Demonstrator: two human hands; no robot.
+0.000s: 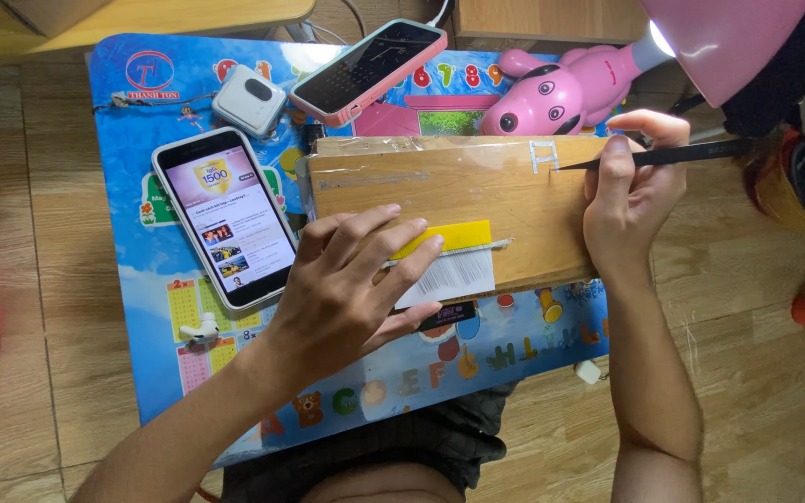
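A flat brown cardboard parcel (477, 200) wrapped in clear tape lies on a small blue children's table (156, 270). My left hand (351, 284) rests flat on its near left part, fingers spread, touching a yellow strip (454, 236) and a white barcode label (454, 277). My right hand (631, 186) grips a thin black pointed tool (673, 155), its tip on the parcel's upper right edge beside a small white mark (542, 155).
A white phone (225, 216) with a lit screen lies left of the parcel, a pink-cased phone (368, 67) and a small white device (250, 99) further back. A pink dog-shaped lamp (561, 88) stands behind. A white earbud (199, 328) lies near the front. Wooden floor surrounds the table.
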